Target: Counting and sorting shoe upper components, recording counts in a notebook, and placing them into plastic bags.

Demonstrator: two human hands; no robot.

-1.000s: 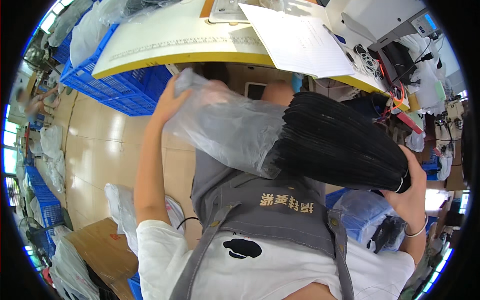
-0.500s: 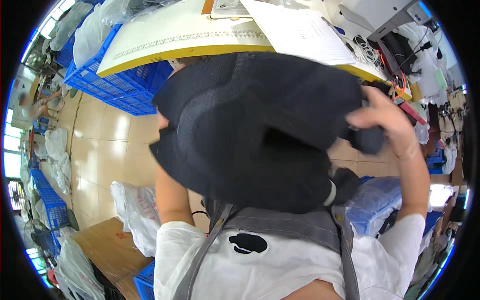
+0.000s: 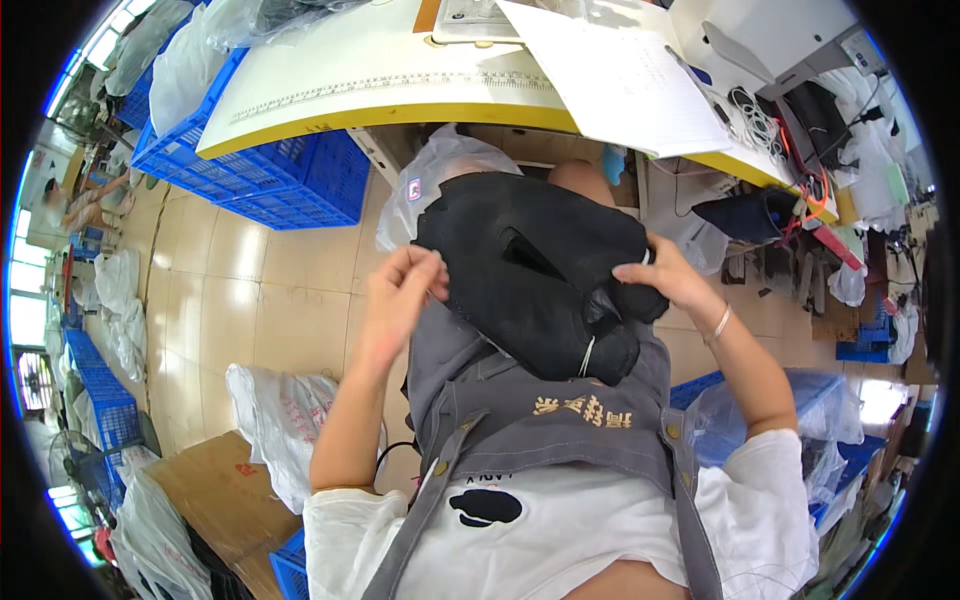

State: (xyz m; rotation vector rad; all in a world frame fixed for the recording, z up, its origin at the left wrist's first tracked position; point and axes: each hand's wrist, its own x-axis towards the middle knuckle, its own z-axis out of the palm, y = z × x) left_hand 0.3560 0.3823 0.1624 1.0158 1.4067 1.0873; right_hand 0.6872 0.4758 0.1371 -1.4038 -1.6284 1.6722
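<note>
Fingers, left hand [image 3: 394, 292]: pinched narrow at the left edge of the black bundle [image 3: 490, 305]; I can't tell whether they grip it.
Fingers, right hand [image 3: 676, 276]: holding its right edge, thumb uppermost.
Black bundle: on the lap, over the grey apron [image 3: 540, 440].
Paper sheet [image 3: 620, 85]: I see it overhanging the worktop [image 3: 400, 100]'s yellow edge.

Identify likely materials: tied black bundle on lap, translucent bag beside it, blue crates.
Tied black bundle: probably fabric, matte; soft folds, little shine.
Translucent bag: apparently thin plastic film, glossy; wrinkled, see-through.
Blue crates: likely moulded plastic, semi-gloss; gridded walls, uniform colour.
</note>
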